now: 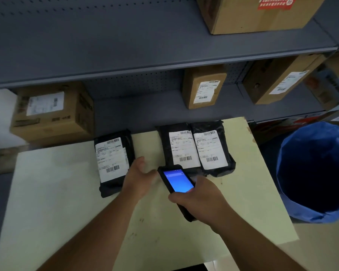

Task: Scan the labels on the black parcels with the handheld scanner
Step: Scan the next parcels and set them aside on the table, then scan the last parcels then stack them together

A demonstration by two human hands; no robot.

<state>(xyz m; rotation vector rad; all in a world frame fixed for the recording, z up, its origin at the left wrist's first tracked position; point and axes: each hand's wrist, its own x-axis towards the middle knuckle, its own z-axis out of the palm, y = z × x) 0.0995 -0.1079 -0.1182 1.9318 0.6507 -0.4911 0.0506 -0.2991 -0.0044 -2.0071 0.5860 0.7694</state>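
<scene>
Three black parcels with white barcode labels lie on the pale table (57, 192). The left parcel (114, 163) lies apart from the other two. The middle parcel (181, 147) and the right parcel (212, 149) lie side by side, touching. My right hand (200, 200) grips the black handheld scanner (177, 180), whose blue screen is lit; its top end points at the middle parcel's lower edge. My left hand (139, 177) hovers open between the left parcel and the scanner, fingers slightly apart, holding nothing.
A grey metal shelf (145, 61) runs behind the table, with several brown cardboard boxes (51, 114) on it. A blue-lined bin (317, 173) stands to the right of the table.
</scene>
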